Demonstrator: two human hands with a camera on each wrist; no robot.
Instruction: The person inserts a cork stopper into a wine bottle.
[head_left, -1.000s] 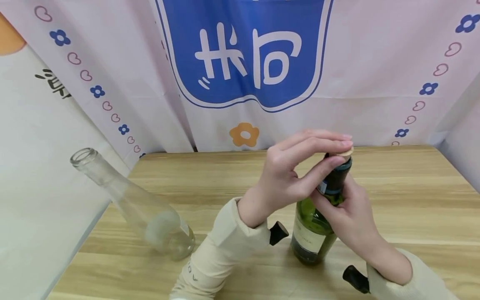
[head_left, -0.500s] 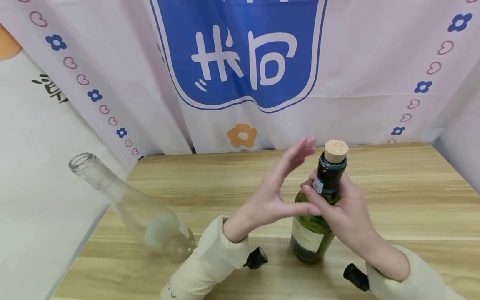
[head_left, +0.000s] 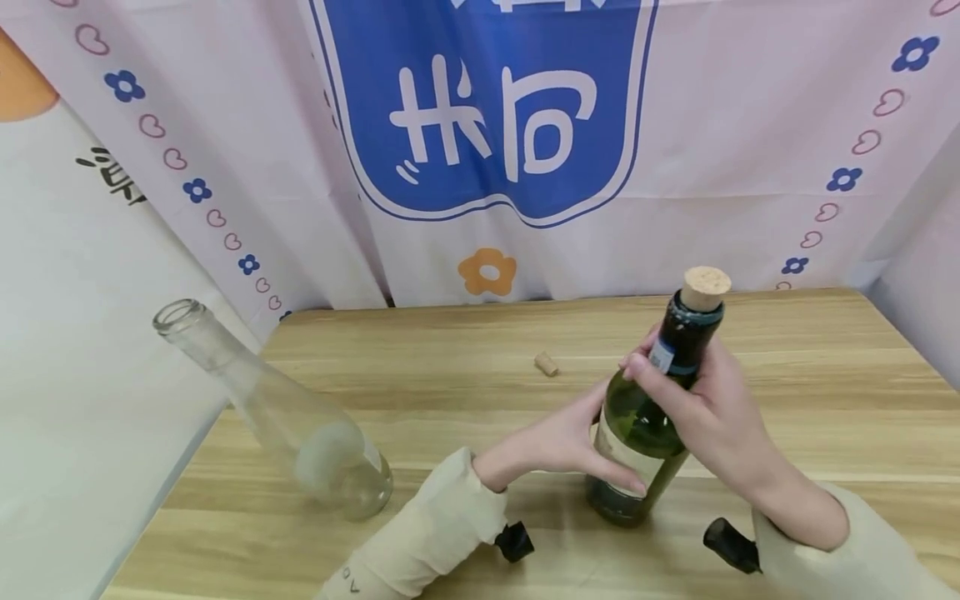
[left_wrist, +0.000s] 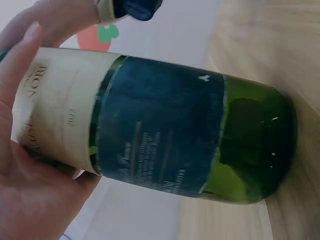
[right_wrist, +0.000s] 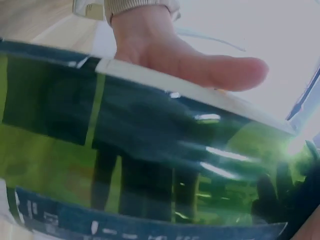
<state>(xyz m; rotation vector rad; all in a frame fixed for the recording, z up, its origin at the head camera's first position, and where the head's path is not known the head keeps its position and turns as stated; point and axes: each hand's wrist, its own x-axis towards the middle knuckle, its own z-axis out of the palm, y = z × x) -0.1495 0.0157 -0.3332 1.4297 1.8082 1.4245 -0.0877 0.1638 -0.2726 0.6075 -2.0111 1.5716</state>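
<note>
A green wine bottle (head_left: 637, 429) with a cream label leans slightly in the head view. A pale cork (head_left: 706, 288) sits in its mouth, its upper part sticking out. My right hand (head_left: 723, 408) grips the bottle round its neck and shoulder, thumb toward me. Lower down, my left hand (head_left: 573, 442) holds the bottle's body at the label, with the thumb across the front; its fingers are mostly hidden behind the glass. In the left wrist view the bottle's base (left_wrist: 270, 145) is at or close to the tabletop; contact is unclear.
A clear glass bottle (head_left: 300, 433), uncorked, stands at the left of the wooden table (head_left: 420, 358). A small loose cork (head_left: 547, 364) lies behind my left hand. A printed cloth (head_left: 720, 167) hangs along the table's back edge.
My left hand has come off the cork and moved down onto the bottle's body. The bottle's top has tilted right, with my right hand still round it. The loose cork has come into view.
</note>
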